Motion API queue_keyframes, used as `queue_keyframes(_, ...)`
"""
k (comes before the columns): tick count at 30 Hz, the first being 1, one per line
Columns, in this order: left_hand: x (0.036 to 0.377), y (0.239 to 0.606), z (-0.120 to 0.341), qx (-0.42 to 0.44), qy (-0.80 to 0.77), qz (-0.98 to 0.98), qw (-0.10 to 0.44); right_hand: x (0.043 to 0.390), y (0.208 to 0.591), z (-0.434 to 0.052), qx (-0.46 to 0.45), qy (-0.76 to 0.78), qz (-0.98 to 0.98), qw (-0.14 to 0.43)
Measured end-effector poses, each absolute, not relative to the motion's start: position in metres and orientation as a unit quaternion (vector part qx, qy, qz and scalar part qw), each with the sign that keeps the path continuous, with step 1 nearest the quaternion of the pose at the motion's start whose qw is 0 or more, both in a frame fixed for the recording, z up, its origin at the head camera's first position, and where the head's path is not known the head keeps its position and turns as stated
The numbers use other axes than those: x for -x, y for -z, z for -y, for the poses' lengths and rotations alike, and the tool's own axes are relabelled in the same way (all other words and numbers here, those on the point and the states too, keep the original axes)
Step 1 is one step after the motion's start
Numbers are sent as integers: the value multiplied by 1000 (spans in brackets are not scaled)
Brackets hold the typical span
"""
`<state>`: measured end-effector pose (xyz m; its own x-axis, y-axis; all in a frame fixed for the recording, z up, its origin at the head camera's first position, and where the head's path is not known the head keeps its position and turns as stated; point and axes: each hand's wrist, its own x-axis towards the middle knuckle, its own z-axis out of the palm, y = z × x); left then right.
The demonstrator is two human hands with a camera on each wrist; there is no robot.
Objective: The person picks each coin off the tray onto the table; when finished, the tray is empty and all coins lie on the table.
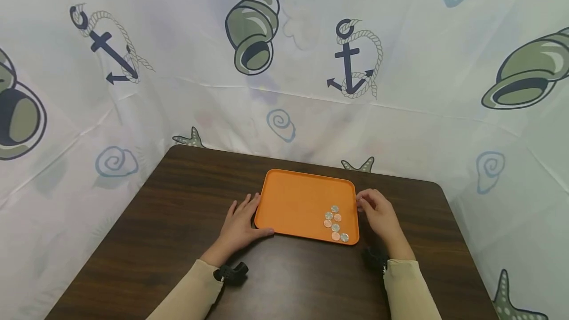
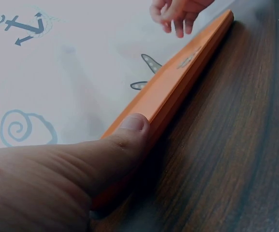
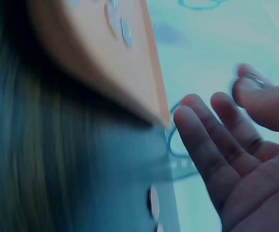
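An orange tray (image 1: 293, 201) lies flat in the middle of the dark table. Several copper and silver coins (image 1: 335, 222) sit in a cluster in its near right part. My left hand (image 1: 240, 223) rests flat on the table against the tray's left edge, fingers straight, and the thumb (image 2: 129, 130) presses the tray's rim (image 2: 178, 82). My right hand (image 1: 378, 214) hovers at the tray's right edge. In the right wrist view its thumb and forefinger pinch a thin silvery coin (image 3: 254, 79) while the other fingers (image 3: 202, 130) stay loosely extended beside the tray (image 3: 81, 43).
The brown wooden table (image 1: 178, 221) has rounded far corners. A white curtain (image 1: 400, 63) printed with anchors and shells closes in the back and both sides. Black wrist mounts (image 1: 231, 273) sit on both beige sleeves.
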<state>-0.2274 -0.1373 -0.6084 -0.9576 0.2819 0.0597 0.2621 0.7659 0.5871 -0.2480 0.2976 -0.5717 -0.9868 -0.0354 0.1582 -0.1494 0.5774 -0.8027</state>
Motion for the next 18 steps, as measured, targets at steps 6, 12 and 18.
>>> queue_keyframes(6,229,608,138,-145,-312,-939,25,235,576,-334,23,-482,864,143)
queue_keyframes(12,230,609,139,-147,-306,-941,19,224,593,-374,105,-489,845,188)
queue_keyframes(18,229,609,139,-145,-311,-939,25,223,600,-391,149,-500,835,175)
